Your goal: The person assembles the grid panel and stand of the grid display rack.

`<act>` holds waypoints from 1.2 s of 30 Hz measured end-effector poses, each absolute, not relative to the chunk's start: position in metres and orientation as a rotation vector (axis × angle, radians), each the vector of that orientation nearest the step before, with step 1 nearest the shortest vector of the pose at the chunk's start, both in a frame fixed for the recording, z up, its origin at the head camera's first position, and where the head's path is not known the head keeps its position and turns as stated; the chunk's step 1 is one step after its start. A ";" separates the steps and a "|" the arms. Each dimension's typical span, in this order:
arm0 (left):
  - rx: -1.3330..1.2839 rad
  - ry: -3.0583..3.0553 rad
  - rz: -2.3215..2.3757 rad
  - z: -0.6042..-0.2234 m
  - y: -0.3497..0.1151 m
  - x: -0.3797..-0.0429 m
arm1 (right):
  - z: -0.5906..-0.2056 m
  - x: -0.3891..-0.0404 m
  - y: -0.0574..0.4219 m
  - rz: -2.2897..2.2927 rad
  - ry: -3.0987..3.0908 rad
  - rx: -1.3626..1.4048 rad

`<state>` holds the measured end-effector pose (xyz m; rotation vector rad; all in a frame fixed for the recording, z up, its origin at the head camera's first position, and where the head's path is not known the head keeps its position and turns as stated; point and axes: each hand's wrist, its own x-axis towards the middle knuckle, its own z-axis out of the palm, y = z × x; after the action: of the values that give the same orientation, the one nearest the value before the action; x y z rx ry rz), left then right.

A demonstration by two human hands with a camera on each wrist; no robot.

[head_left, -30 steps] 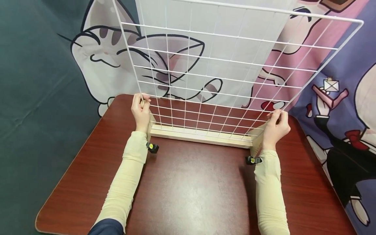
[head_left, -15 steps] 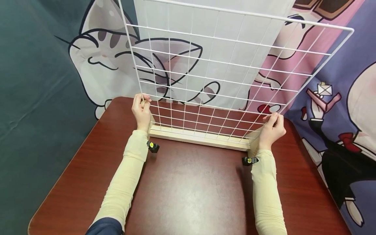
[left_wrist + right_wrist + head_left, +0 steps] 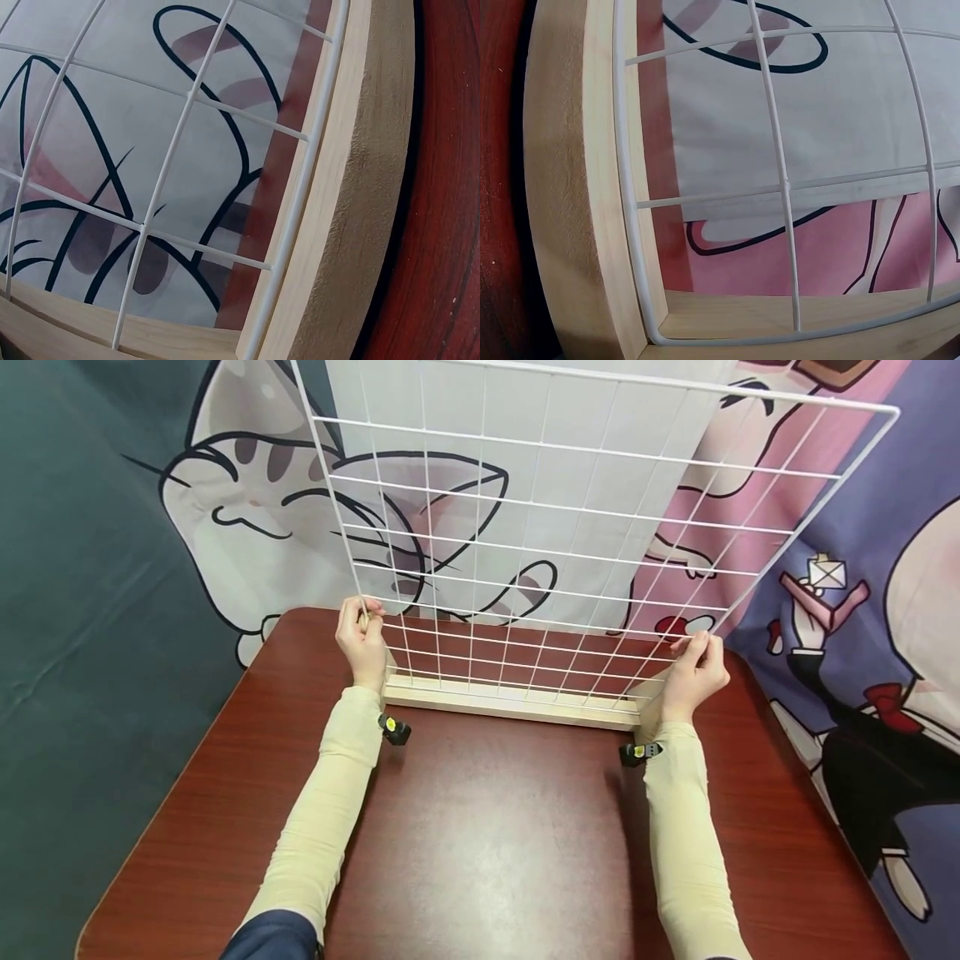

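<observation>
A white wire grid panel (image 3: 831, 400) rises from a pale wooden frame (image 3: 510, 703) on the table. Its upper part leans toward the back drape in the head view. My left hand (image 3: 362, 639) grips the panel's left edge, fingers curled round the wire. At the opposite edge, my right hand (image 3: 693, 672) pinches the wire between thumb and fingers. In the left wrist view, the panel's thick edge wire (image 3: 307, 142) lies along a wooden bar (image 3: 375, 150). A rounded panel corner (image 3: 652, 326) sits within the wooden frame's corner in the right wrist view.
The reddish-brown table (image 3: 480, 843) has a pale left edge. Behind it hangs a drape with cartoon cats (image 3: 247, 535), and patterned purple cloth (image 3: 795, 677) is at the right. Small black cameras (image 3: 637, 754) are strapped to both wrists.
Both hands keep their hold on the grid panel. The head view has shifted slightly, so the backdrop sits a little further left. The panel's top edge appears slightly higher than half a second ago.
</observation>
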<state>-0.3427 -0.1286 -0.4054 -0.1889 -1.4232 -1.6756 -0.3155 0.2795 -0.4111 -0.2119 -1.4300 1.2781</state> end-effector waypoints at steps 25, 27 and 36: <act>-0.202 -1.394 -1.650 -0.416 -0.129 -0.337 | -0.402 -0.300 0.266 1.339 -1.382 -0.140; -0.207 -1.394 -1.646 -0.417 -0.129 -0.335 | -0.402 -0.300 0.266 1.337 -1.390 -0.131; -0.247 -1.475 -1.701 -0.412 -0.130 -0.338 | -0.397 -0.301 0.267 1.359 -1.396 -0.123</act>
<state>-0.3376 -0.1303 -0.4119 -0.2469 -1.4750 -1.7010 -0.3013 0.2673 -0.3974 -0.1235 -1.3955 1.3588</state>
